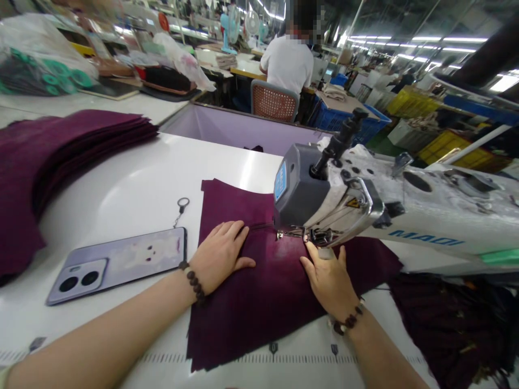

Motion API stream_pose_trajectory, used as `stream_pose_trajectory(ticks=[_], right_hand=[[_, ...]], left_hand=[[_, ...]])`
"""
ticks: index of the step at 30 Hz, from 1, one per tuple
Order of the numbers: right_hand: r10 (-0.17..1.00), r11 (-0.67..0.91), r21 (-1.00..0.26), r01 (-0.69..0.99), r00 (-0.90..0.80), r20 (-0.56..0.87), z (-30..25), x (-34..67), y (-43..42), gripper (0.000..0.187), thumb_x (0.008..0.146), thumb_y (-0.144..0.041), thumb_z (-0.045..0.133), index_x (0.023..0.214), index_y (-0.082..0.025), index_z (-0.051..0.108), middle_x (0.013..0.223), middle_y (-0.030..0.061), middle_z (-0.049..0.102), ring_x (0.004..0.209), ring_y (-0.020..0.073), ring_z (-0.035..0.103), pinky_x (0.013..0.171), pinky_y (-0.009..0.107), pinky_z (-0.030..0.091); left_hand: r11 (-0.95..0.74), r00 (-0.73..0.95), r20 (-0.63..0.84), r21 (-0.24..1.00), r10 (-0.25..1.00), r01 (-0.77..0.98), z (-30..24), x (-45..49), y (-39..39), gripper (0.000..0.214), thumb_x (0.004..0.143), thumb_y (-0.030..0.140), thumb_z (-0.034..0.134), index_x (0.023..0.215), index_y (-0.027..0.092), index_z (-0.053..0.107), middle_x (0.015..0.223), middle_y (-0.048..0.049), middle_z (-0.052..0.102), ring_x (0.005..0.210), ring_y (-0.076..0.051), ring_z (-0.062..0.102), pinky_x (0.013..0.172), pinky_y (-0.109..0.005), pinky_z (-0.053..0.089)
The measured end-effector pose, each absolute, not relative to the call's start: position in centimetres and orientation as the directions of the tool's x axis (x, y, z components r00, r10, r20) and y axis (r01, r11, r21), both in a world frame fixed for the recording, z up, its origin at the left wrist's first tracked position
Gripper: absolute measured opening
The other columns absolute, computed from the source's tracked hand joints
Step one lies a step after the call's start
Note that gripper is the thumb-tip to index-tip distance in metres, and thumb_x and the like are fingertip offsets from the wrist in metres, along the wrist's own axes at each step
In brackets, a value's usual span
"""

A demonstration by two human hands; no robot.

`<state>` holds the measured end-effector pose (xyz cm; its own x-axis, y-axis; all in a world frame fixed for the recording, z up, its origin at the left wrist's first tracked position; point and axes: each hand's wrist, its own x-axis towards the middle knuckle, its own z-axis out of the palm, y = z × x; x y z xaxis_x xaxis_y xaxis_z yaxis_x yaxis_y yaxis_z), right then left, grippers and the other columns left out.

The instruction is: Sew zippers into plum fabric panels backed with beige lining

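A dark purple fabric piece (pixel 259 302) lies flat on the white table, running under the head of a sewing machine (pixel 308 189). My left hand (pixel 223 251) rests flat on the fabric left of the needle area, fingers stretched out beside a seam line. Close to the presser foot (pixel 281 234), my right hand (pixel 328 275) presses on the fabric with its fingers apart. A pale band is around one of its fingers. The machine partly covers those fingertips. Both wrists wear beaded bracelets.
A phone (pixel 121 265) with a key ring (pixel 183 204) lies left of my left hand. Stacked purple fabric (pixel 81 146) sits at the far left. Darker gathered pieces (pixel 450 329) hang at the right. Beyond the lilac bin (pixel 243 127), a person (pixel 287 62) sits facing away.
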<state>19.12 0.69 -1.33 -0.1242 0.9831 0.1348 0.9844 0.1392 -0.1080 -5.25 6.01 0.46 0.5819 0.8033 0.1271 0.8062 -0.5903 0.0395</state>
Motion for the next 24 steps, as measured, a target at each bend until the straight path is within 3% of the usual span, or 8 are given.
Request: stream_pose_trajectory(ticks=[3,6,10,12,14,18,21,24], right_hand=[[0.974,0.180,-0.270,0.946,-0.133,0.184,-1.2,19.8,1.4,0.030,0.089,-0.026,0.033,0.101,-0.014,0.058,0.106,0.0117,0.059,0.106,0.0229,0.049,0.099,0.053,0.027],[0.950,0.186,-0.429,0.884,-0.050,0.309,-1.1,20.5,2.0,0.030,0.089,-0.027,0.031,0.082,-0.017,0.058,0.086,0.0092,0.061,0.089,0.0196,0.055,0.087,0.040,0.042],[0.860,0.244,-0.402,0.883,-0.005,0.511,-1.7,21.0,2.1,0.025,0.088,-0.026,0.032,0.084,-0.019,0.056,0.086,0.0079,0.061,0.084,0.0193,0.056,0.079,0.036,0.046],[0.829,0.277,-0.368,0.888,-0.027,0.559,-1.9,21.0,2.1,0.026,0.089,-0.026,0.032,0.083,-0.020,0.056,0.081,0.0070,0.061,0.080,0.0190,0.057,0.073,0.034,0.047],[0.835,0.277,-0.383,0.881,-0.024,0.550,-2.0,20.9,2.0,0.027,0.089,-0.027,0.032,0.078,-0.020,0.056,0.075,0.0060,0.060,0.072,0.0183,0.056,0.065,0.032,0.048],[0.868,0.266,-0.442,0.856,-0.014,0.496,-1.7,20.9,1.7,0.027,0.089,-0.026,0.031,0.082,-0.020,0.056,0.080,0.0065,0.060,0.077,0.0178,0.056,0.069,0.033,0.049],[0.854,0.311,-0.427,0.849,-0.052,0.519,-1.7,21.2,1.6,0.026,0.089,-0.025,0.032,0.096,-0.018,0.056,0.097,0.0087,0.061,0.096,0.0188,0.056,0.086,0.038,0.046],[0.848,0.343,-0.453,0.823,-0.064,0.526,-1.2,21.3,1.0,0.026,0.090,-0.023,0.035,0.106,-0.017,0.054,0.110,0.0092,0.059,0.106,0.0174,0.052,0.095,0.038,0.041]], left_hand=[[-0.581,0.578,0.066,0.028,0.813,0.813,1.0,-5.2,6.5,0.062,0.075,0.049,0.059,0.119,0.005,0.051,0.122,-0.0189,0.051,0.114,-0.029,0.047,0.098,-0.043,0.036],[-0.550,0.549,-0.034,-0.014,0.835,0.835,2.1,-4.8,5.2,0.072,0.073,0.053,0.059,0.124,0.005,0.045,0.129,-0.0233,0.043,0.121,-0.033,0.039,0.098,-0.049,0.034],[-0.633,0.631,-0.125,0.027,0.766,0.774,1.7,-4.0,4.5,0.100,0.055,0.074,0.057,0.131,0.012,0.037,0.138,-0.0232,0.031,0.126,-0.039,0.029,0.095,-0.060,0.031],[-0.606,0.602,-0.097,-0.013,0.793,0.795,1.2,-4.1,7.3,0.090,0.061,0.068,0.059,0.131,0.014,0.039,0.138,-0.0221,0.030,0.128,-0.037,0.028,0.096,-0.061,0.028],[-0.443,0.443,-0.011,-0.079,0.896,0.893,1.3,-4.6,11.8,0.071,0.072,0.054,0.060,0.128,0.013,0.042,0.137,-0.0215,0.033,0.127,-0.035,0.030,0.096,-0.060,0.028],[-0.247,0.260,0.147,-0.098,0.955,0.964,3.2,-5.6,18.3,0.061,0.087,0.039,0.046,0.130,-0.002,0.033,0.135,-0.0340,0.025,0.126,-0.042,0.026,0.091,-0.067,0.025],[-0.352,0.362,0.151,-0.089,0.920,0.932,4.3,-5.3,15.3,0.057,0.085,0.040,0.048,0.128,0.004,0.039,0.137,-0.0270,0.029,0.127,-0.036,0.028,0.097,-0.058,0.028],[-0.652,0.649,0.087,0.006,0.756,0.758,4.0,-4.9,7.4,0.054,0.079,0.039,0.058,0.126,0.015,0.045,0.135,-0.0138,0.041,0.119,-0.024,0.045,0.097,-0.039,0.040]])
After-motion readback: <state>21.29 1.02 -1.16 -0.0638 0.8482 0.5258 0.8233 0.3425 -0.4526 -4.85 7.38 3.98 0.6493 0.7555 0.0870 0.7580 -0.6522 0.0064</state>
